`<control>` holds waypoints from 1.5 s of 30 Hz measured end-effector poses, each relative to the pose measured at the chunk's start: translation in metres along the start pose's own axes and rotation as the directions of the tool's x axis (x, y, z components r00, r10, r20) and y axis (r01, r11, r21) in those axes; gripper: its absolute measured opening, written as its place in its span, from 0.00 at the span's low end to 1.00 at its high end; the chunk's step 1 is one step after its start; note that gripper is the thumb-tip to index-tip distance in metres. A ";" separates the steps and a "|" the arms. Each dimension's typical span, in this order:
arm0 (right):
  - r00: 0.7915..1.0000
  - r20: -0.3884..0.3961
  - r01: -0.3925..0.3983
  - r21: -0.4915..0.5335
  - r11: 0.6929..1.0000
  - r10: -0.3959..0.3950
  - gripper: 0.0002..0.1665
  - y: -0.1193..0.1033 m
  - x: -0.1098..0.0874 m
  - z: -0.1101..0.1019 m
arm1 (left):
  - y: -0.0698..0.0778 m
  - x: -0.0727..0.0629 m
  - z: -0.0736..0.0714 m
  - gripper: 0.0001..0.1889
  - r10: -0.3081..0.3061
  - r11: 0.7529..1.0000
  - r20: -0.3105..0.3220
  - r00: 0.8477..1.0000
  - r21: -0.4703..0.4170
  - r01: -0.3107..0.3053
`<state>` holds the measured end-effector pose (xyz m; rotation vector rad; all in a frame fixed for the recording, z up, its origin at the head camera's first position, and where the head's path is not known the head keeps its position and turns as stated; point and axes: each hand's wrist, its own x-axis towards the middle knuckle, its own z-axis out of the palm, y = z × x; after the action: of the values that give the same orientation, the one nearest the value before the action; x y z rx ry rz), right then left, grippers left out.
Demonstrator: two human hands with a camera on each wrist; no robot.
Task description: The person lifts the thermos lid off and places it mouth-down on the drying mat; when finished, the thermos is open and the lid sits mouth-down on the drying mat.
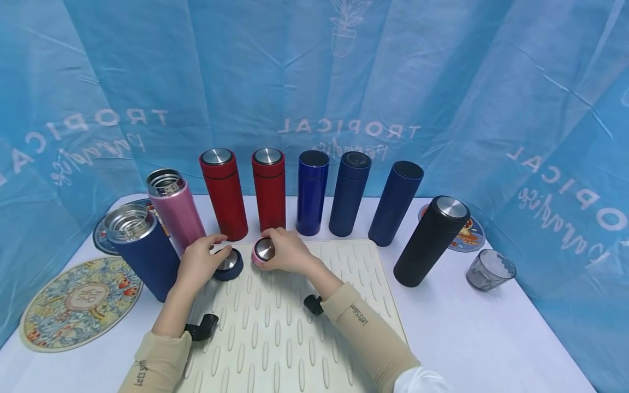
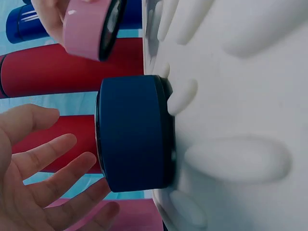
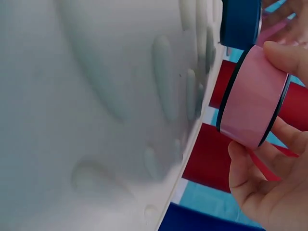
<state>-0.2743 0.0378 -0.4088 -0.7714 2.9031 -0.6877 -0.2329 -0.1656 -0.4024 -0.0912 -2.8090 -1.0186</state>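
My right hand (image 1: 290, 252) pinches a pink bottle lid (image 3: 255, 98) between thumb and fingers, tilted just over the cream mat (image 1: 295, 338). A navy lid (image 2: 132, 134) sits on the mat to its left, steel top up. Around that navy lid, my left hand (image 1: 199, 262) has its fingers spread and loosely bent, fingertips close to its edge without gripping. Behind the left hand stand two lidless thermos bottles with bare steel necks: a pink bottle (image 1: 179, 210) and a wide navy bottle (image 1: 147, 256).
Behind the mat stand two red bottles (image 1: 228, 202), a shiny blue bottle (image 1: 310, 196) and two navy bottles (image 1: 395, 204). A black bottle (image 1: 429, 243) and a glass cup (image 1: 490, 269) are on the right. An oval patterned placemat (image 1: 54, 322) lies at left.
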 end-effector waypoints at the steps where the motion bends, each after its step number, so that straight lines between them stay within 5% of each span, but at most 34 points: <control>1: 1.000 0.008 0.002 -0.016 1.000 -0.002 0.41 -0.002 0.001 0.001 | 0.000 0.000 0.000 0.19 0.001 1.000 0.000 1.000 -0.001 -0.001; 33: 0.994 0.098 -0.039 -0.135 0.990 0.053 0.40 -0.012 0.004 0.016 | 0.001 0.001 0.001 0.20 -0.059 0.998 0.079 0.995 -0.017 0.060; 45: 0.994 0.070 -0.092 0.076 0.993 0.086 0.43 -0.002 -0.008 -0.008 | 0.002 0.001 0.002 0.19 -0.056 0.998 0.076 0.996 0.001 0.056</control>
<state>-0.2674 0.0434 -0.4014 -0.6392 2.8120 -0.7480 -0.2343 -0.1626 -0.4030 -0.0528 -2.8954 -1.0500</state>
